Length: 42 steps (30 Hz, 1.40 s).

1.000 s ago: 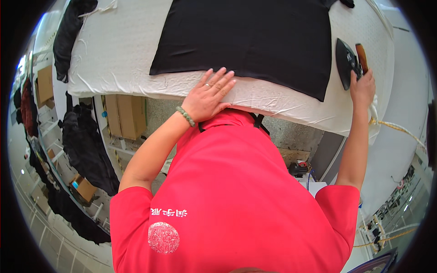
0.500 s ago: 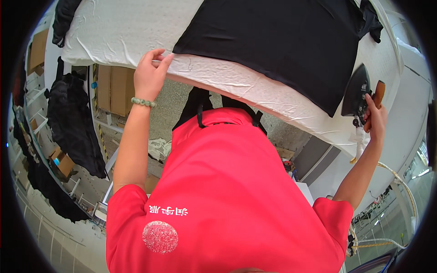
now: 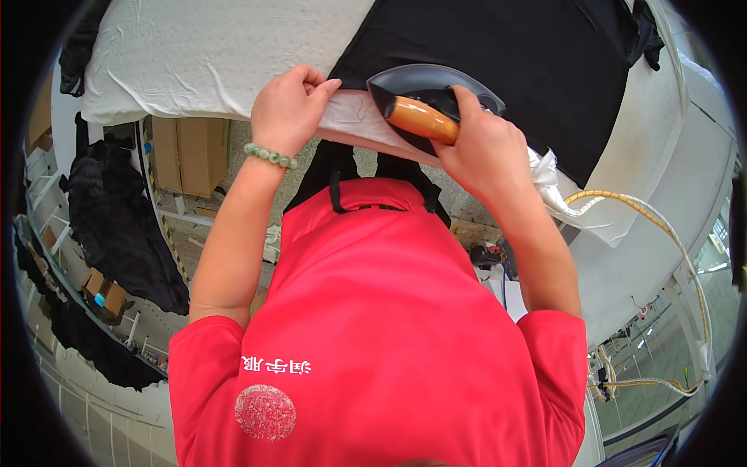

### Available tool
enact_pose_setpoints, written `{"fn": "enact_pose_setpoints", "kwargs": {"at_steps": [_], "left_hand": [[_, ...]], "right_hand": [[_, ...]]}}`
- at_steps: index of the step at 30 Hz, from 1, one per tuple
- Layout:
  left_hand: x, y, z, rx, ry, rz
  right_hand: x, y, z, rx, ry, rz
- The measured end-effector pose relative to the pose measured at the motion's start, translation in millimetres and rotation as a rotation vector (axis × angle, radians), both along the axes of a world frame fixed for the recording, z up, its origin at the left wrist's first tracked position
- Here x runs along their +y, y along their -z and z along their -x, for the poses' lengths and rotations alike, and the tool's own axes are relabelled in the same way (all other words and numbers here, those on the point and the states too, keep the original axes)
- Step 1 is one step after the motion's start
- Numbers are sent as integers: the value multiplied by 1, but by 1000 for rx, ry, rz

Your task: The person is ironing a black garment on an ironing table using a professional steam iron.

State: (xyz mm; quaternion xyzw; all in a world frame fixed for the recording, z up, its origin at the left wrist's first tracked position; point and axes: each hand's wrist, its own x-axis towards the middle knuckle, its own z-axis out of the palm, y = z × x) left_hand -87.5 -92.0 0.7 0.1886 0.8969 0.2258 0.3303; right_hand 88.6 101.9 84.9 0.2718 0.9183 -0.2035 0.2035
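A black cloth [image 3: 513, 47] lies spread over a padded board with a white cover [image 3: 194, 54]. Thumb and fingers of my left hand [image 3: 288, 110] are closed on the cloth's near left corner, at the board's front edge. My right hand [image 3: 492, 152] grips the orange-brown wooden handle of a dark steam iron [image 3: 432, 76]. The iron rests along the cloth's near edge, its pointed end toward my left hand, a short gap away. Its underside is hidden.
A yellow-and-white hose and cord [image 3: 646, 210] trail from the iron down the right side. Black garments [image 3: 124, 218] hang at the left, beside cardboard boxes [image 3: 191, 156] under the board. More black fabric [image 3: 646, 35] bunches at the far right.
My right hand has brought the iron from the board's right end leftward onto the cloth's near edge. My left hand has shifted slightly right and closed on the corner.
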Motion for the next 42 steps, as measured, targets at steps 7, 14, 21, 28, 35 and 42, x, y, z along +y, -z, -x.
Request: {"fn": "enact_pose_setpoints", "kwargs": {"at_steps": [7, 14, 21, 28, 35, 42], "left_hand": [[-4, 6, -2, 73, 28, -101], [-5, 5, -3, 22, -2, -106], [-5, 9, -1, 31, -23, -88], [-7, 14, -4, 7, -72, -95], [-8, 20, -5, -5, -118, -114], [-11, 22, -4, -20, -142, -131]], "right_hand": [[-17, 1, 27, -37, -47, 36], [-25, -3, 33, -52, -81, 89], [-14, 6, 21, -113, -114, 41], [20, -2, -38, -212, 34, -8], [55, -4, -120, -249, 186, -51], [75, -14, -175, -290, 302, -39]]}}
